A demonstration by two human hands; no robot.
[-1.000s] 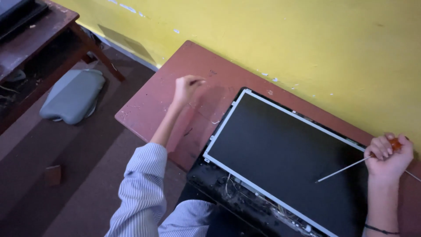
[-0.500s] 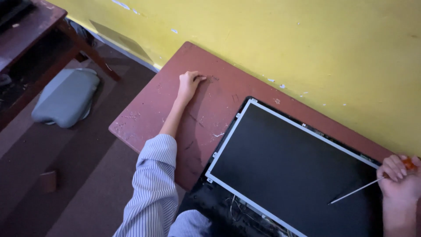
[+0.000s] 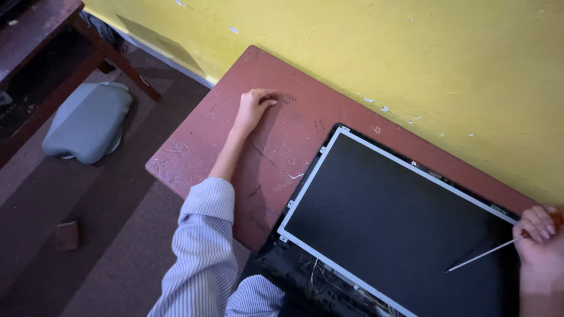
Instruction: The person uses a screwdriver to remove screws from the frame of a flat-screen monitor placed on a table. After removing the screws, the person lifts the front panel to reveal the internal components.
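A dark laptop screen panel (image 3: 388,217) with a thin silver frame lies flat on a reddish-brown table (image 3: 200,147), its black bezel and some loose wires showing along the near edge. My left hand (image 3: 252,108) is stretched far out to the table's back left, fingers curled down against the tabletop by the wall; what is under the fingertips is too small to see. My right hand (image 3: 537,246) at the right edge grips a screwdriver (image 3: 484,253) with an orange handle, its thin shaft pointing down-left over the panel's right part.
A yellow wall (image 3: 382,53) runs directly behind the table. On the floor to the left lie a grey cushion-like pad (image 3: 88,120) and a small brown block (image 3: 66,235). A dark wooden bench (image 3: 41,26) stands at the upper left.
The view has shifted so that the panel and my right hand sit further right. My left hand has stayed at the table's far left by the wall. The screwdriver stays gripped.
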